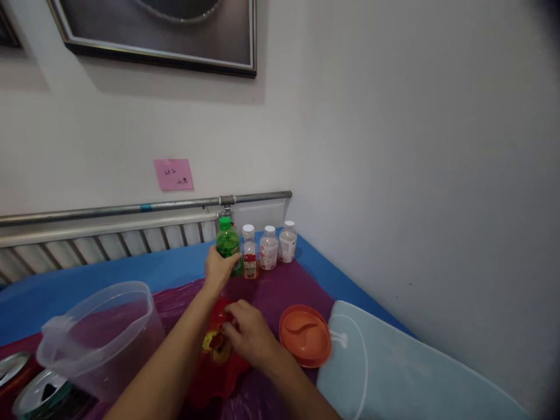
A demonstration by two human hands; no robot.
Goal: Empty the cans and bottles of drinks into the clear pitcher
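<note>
Green bottle (226, 239), upright left of clear bottles (268, 251), is grasped by the left hand (220, 267); nearer, the right hand (250, 331) curls over a red tray (219, 376), grip unclear.

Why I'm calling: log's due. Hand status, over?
Left hand grips green bottle. Right hand over red item with yellow print, contact unclear. White-capped bottles close on the green bottle's right.

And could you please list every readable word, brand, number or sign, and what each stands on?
"252", apparently, handwritten on the pink paper note; characters below too blurred.
Clear plastic bottle with red label: print too small to read.
Two clear plastic bottles, pale labels: also unreadable.
Green plastic bottle and metal cans: nothing legible.
</note>
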